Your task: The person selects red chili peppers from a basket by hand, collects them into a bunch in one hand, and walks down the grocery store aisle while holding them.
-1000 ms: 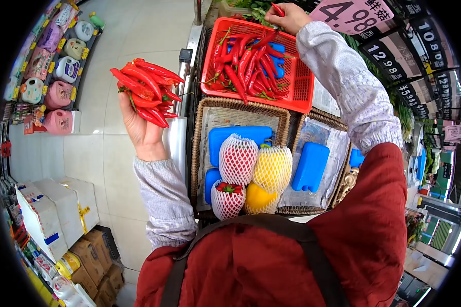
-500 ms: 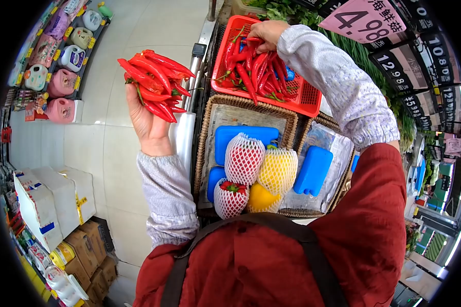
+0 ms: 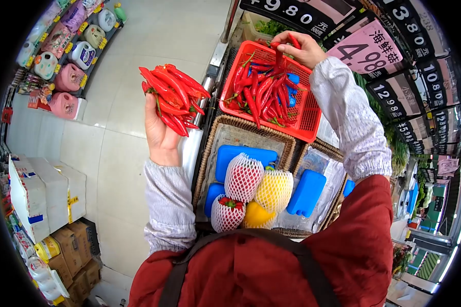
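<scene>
My left hand (image 3: 161,130) is closed around a bunch of red chili peppers (image 3: 174,97), held up over the floor left of the display. Above the far right part of a red plastic basket (image 3: 307,123), my right hand (image 3: 302,50) pinches red chili between thumb and fingers; how many pieces it grips I cannot tell. More loose red chilies (image 3: 261,94) lie in the basket, with blue ice packs (image 3: 293,84) partly showing among them.
Nearer me, a wicker basket (image 3: 292,146) holds blue ice packs (image 3: 246,158) and net-wrapped red and yellow bell peppers (image 3: 273,189). Price signs (image 3: 366,48) hang at the right, close to my right arm. Stacked boxes (image 3: 46,199) and shelved bottles (image 3: 82,56) stand left.
My right hand has lifted out of the chilies and moved right, with chili in its fingers. The left hand's bunch sits slightly further right and lower in view; the camera has shifted.
</scene>
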The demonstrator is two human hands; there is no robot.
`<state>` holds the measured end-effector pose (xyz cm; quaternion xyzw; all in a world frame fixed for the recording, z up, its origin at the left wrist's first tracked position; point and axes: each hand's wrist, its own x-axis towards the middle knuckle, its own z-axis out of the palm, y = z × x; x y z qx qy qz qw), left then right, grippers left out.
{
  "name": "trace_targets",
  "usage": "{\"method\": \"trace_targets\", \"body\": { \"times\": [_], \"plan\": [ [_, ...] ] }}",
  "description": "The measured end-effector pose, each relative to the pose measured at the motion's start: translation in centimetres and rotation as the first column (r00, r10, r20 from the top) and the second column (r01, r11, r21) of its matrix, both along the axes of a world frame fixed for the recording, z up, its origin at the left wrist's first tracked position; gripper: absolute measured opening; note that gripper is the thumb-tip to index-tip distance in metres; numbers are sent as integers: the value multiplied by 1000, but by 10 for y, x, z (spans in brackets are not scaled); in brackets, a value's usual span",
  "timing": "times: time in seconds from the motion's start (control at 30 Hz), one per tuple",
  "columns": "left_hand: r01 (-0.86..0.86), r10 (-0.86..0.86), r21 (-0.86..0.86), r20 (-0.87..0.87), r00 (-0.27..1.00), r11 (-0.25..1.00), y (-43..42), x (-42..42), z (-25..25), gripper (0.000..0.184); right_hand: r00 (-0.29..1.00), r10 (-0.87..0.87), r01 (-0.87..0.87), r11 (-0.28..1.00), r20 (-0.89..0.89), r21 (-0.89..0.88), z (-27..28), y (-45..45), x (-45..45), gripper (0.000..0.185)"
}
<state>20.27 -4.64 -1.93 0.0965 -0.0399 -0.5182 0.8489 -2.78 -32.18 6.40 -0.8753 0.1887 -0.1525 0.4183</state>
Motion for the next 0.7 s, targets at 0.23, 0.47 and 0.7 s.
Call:
{"method": "trace_targets", "body": {
  "times": [0.23, 0.47, 0.7],
  "plan": [
    [9, -9, 5, -20, 1000, 1000, 1, 0, 1, 51, 968, -239, 179, 875, 80, 449, 22, 33, -5, 20],
    [0, 0, -10, 38, 999, 1000, 1, -1, 2, 50, 967, -217, 109, 825, 132, 555, 20, 42, -10, 18],
    [19, -20, 5, 90, 996, 1000, -4, 1, 0, 57, 940, -334, 266, 842, 66, 470, 35, 73, -57, 22]
  ]
}}
